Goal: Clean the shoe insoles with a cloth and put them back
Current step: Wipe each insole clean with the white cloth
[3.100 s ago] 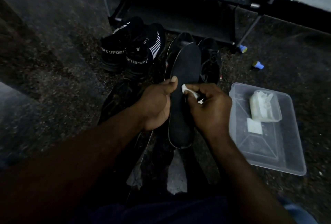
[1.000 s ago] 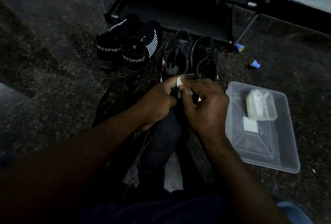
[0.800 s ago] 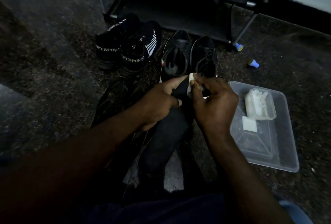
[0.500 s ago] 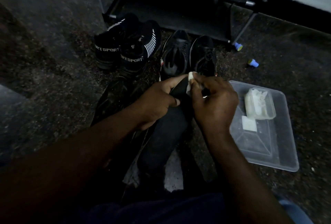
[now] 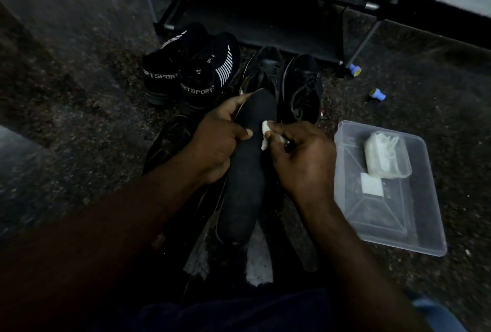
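Note:
A long black insole stands tilted in front of me, its far end near the shoes. My left hand grips its left edge, thumb across the face. With its fingertips my right hand pinches a small white cloth and presses it on the insole's right side near the top. Behind the insole a pair of plain black shoes sits on the floor.
A black pair marked SPORT stands at the left of the plain pair. A clear plastic tray on my right holds a white packet and a white square. Behind the shoes is a black shoe rack. Two small blue caps lie on the floor.
The insole has slid forward, so more of its far end shows beyond my hands. My right hand with the cloth has moved down from the insole's tip along its right side.

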`<action>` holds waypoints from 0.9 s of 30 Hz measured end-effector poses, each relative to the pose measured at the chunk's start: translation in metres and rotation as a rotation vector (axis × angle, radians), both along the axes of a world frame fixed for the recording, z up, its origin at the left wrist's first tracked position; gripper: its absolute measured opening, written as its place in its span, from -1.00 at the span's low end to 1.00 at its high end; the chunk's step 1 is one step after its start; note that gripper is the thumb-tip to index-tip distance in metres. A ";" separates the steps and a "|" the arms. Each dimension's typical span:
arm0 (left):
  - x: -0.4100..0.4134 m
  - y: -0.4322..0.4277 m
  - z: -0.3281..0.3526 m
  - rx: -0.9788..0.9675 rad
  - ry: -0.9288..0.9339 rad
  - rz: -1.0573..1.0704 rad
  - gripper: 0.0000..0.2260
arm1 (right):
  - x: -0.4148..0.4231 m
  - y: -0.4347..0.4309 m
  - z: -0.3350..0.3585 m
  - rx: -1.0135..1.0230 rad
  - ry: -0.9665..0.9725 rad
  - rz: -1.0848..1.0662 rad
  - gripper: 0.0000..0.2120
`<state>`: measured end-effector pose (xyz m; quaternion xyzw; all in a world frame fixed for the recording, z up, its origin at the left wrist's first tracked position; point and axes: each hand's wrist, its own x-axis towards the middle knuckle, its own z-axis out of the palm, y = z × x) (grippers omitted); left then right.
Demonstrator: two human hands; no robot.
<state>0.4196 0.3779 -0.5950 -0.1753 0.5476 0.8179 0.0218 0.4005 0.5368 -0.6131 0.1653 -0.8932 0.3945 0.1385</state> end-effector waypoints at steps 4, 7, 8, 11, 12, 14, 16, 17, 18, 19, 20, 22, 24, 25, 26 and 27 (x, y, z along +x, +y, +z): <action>-0.004 -0.006 0.001 0.003 -0.018 0.079 -0.37 | 0.002 -0.002 0.002 -0.024 -0.014 0.016 -0.80; -0.006 -0.010 0.004 0.046 -0.030 0.149 -0.39 | 0.005 -0.002 0.005 -0.074 -0.058 0.051 -0.82; -0.007 -0.012 0.004 0.060 -0.029 0.170 -0.40 | 0.007 -0.003 0.005 -0.083 -0.066 0.067 -0.82; -0.009 -0.019 0.004 0.096 -0.030 0.212 -0.40 | 0.008 -0.005 0.003 -0.142 -0.105 0.088 -0.82; -0.010 -0.021 0.004 0.103 -0.035 0.218 -0.41 | 0.007 -0.006 0.002 -0.156 -0.121 0.089 -0.83; -0.010 -0.023 0.005 0.109 -0.049 0.208 -0.42 | 0.007 -0.008 0.000 -0.181 -0.151 0.086 -0.87; -0.008 -0.020 0.006 0.092 -0.051 0.164 -0.44 | 0.007 -0.008 -0.001 -0.219 -0.164 0.070 -0.96; -0.006 -0.017 0.006 0.078 -0.048 0.134 -0.45 | 0.008 -0.008 -0.001 -0.233 -0.156 0.053 -0.97; -0.005 -0.014 0.006 0.062 -0.045 0.105 -0.45 | 0.007 -0.007 -0.001 -0.247 -0.146 0.036 -0.96; -0.004 -0.012 0.006 0.047 -0.043 0.075 -0.46 | 0.007 -0.005 0.000 -0.264 -0.142 0.021 -0.96; -0.003 -0.011 0.006 0.030 -0.043 0.042 -0.47 | 0.006 -0.004 0.000 -0.285 -0.139 0.007 -0.95; 0.000 -0.006 0.007 -0.007 -0.044 -0.037 -0.50 | 0.002 -0.002 0.000 -0.316 -0.121 -0.039 -0.91; 0.004 0.002 0.006 -0.052 -0.041 -0.119 -0.50 | -0.002 0.001 0.002 -0.335 -0.091 -0.095 -0.88; 0.006 0.005 0.005 -0.085 -0.043 -0.153 -0.50 | -0.003 0.002 0.003 -0.344 -0.071 -0.112 -0.87; 0.007 0.007 0.005 -0.120 -0.044 -0.189 -0.49 | -0.003 0.003 0.005 -0.348 -0.044 -0.124 -0.87; 0.008 0.009 0.004 -0.151 -0.040 -0.228 -0.47 | -0.004 0.004 0.006 -0.346 -0.009 -0.128 -0.87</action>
